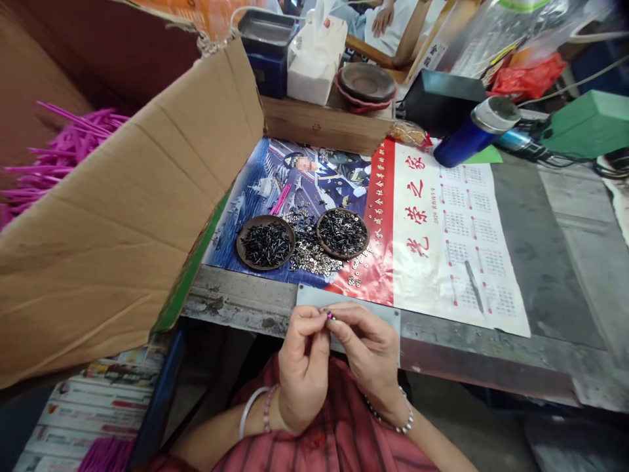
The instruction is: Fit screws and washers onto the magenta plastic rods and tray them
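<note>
My left hand (305,367) and my right hand (369,347) meet at the front edge of the table, fingertips pinched together. Between them shows a small magenta piece (330,316) with a dark bit at it; the fingers hide most of it. Just beyond lie two round brown dishes, a left dish (238,246) with short black pins (268,244) and a right dish (366,246) with black pins and small metal bits. Small metal rings (314,259) are scattered around and between the dishes. Thin magenta sticks (281,198) rest behind the left dish.
A large cardboard box (162,170) at left holds magenta sticks (73,151). More magenta sticks (105,454) lie below it. A calendar poster (417,288) covers the tabletop, with a grey pen-like tool (474,286). Behind are a tissue box (317,62), blue flask (472,134) and another person's hand (383,19).
</note>
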Demonstrator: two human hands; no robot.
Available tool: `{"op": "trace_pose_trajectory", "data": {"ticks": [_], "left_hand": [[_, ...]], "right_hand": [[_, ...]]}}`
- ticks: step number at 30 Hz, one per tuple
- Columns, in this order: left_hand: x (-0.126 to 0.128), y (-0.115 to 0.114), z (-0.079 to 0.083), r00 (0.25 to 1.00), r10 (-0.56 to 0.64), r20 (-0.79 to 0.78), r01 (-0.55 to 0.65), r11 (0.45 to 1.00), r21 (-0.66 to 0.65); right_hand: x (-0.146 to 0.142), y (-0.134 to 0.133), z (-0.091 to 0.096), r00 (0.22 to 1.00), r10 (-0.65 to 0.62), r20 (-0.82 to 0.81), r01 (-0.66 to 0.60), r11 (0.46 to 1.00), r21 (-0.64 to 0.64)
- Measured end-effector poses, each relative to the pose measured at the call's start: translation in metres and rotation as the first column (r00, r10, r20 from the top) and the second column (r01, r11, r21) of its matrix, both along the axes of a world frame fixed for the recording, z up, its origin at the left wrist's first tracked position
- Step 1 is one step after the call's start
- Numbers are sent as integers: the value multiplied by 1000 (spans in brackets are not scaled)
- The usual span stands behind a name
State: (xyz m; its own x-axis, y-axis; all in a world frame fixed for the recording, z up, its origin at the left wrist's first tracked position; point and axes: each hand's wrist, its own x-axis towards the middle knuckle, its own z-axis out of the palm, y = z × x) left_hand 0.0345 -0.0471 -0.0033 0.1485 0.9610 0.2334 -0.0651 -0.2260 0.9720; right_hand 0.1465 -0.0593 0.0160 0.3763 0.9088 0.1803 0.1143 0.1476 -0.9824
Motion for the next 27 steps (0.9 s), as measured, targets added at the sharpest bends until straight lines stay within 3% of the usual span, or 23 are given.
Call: {"op": "trace_pose_trajectory", "data": {"ticks": [8, 21, 27], "left_hand": [[3, -3, 2, 1000, -5, 13, 6, 997, -76], [4, -12, 4, 989, -143, 26, 145, 975, -168], [0, -7, 4, 995, -95, 32, 99, 984, -150]], "right_hand": [[-4, -1, -7, 991, -74, 107, 69, 996, 49], [6, 1, -21, 924, -128, 360, 56, 978, 203], [10, -2, -13, 944, 169, 283, -162, 986, -49]]}}
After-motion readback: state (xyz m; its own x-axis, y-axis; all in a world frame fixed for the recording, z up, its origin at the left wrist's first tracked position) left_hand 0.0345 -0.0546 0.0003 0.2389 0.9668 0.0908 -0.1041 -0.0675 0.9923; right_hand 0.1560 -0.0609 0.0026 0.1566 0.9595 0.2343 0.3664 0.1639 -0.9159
